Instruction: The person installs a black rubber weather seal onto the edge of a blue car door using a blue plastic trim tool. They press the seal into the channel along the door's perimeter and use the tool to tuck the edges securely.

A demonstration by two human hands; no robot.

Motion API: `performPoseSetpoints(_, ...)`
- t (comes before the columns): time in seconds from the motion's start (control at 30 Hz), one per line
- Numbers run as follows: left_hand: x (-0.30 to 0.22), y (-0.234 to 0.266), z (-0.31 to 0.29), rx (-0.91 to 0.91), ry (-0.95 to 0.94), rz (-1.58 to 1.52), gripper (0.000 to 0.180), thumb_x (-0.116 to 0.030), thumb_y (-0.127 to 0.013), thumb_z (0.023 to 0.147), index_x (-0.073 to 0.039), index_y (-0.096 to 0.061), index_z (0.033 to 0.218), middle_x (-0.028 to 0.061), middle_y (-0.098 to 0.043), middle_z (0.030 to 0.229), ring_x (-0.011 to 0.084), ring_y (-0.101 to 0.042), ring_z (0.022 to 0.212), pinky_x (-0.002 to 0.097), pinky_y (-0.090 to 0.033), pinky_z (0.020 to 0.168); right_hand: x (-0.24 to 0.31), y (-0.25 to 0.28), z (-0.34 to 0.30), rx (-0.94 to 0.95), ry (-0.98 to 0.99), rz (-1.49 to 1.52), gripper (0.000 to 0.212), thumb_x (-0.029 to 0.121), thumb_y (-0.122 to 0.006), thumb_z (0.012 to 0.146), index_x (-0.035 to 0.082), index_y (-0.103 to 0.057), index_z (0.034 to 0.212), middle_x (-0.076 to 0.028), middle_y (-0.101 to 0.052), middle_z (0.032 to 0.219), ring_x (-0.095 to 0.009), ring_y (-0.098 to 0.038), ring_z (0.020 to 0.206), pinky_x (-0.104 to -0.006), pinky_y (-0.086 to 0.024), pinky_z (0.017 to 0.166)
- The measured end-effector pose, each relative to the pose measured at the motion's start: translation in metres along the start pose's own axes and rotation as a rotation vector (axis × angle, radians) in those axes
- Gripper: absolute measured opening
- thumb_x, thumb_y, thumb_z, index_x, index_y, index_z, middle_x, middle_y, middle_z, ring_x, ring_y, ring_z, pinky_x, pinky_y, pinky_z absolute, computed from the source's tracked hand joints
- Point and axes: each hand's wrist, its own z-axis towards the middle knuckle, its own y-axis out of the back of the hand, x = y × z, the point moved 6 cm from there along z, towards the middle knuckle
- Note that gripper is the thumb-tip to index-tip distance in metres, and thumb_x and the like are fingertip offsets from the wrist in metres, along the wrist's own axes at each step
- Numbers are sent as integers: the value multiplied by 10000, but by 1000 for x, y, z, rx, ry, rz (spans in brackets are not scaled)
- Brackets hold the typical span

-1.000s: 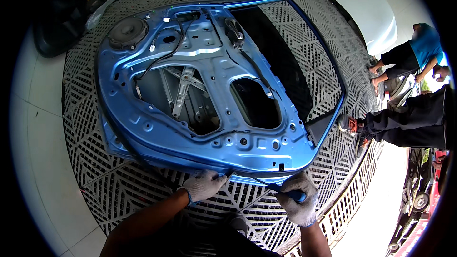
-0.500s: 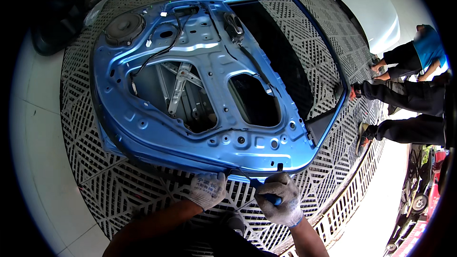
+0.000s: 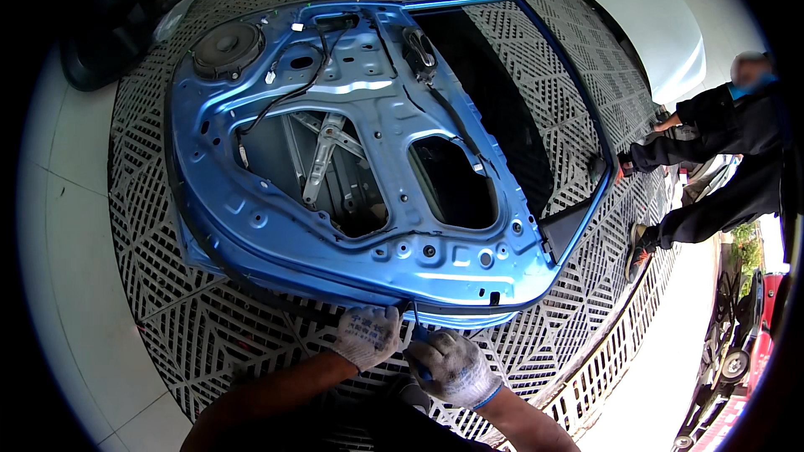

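A blue car door frame lies flat before me, its inner metal side facing up. My right hand, in a grey-white knit glove, is closed around the blue handle of a screwdriver. Its thin shaft points up at the door's near edge, where the tip is hidden. Just to the left, my gloved left hand is closed at the same edge, against a black rubber weatherstrip that runs along the rim. What its fingers grip is mostly hidden beneath the glove.
A round speaker and black wiring sit on the door. Grey slatted floor grating lies under it. On the right another person in dark trousers bends close to the door's window frame. A white car panel is at the far right.
My right hand has swung left towards my left hand, and the screwdriver now stands more upright at the edge. The person on the right has shifted. My left hand stays in place.
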Motion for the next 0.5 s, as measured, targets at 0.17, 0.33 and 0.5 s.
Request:
performPoseSetpoints(0.17, 0, 6, 1, 14, 12, -9, 223, -293, -698, 977, -73, -714, 1016, 68, -775, 747, 238, -784, 642, 426, -625, 594, -2, 14, 26, 134, -85, 38, 321, 118, -886, 909, 94, -749, 1197, -88, -707, 1027, -285, -756, 937, -430, -655, 770)
performPoseSetpoints(0.33, 4, 0, 1, 117, 66, -46, 200, -288, -691, 990, -89, -705, 994, 90, -785, 767, 245, -808, 696, 414, -638, 629, -31, 39, 30, 74, -241, 246, 204, 80, -933, 880, 98, -819, 1047, -66, -726, 972, -271, -770, 896, -415, -667, 756)
performPoseSetpoints(0.5, -3, -4, 3, 65, -9, -31, 248, -339, -689, 1044, -106, -654, 964, 83, -762, 752, 256, -791, 696, 425, -620, 653, 12, -5, 14, 269, 1, -130, 285, 131, -849, 949, 75, -765, 1216, -102, -729, 1014, -292, -771, 958, -429, -672, 791)
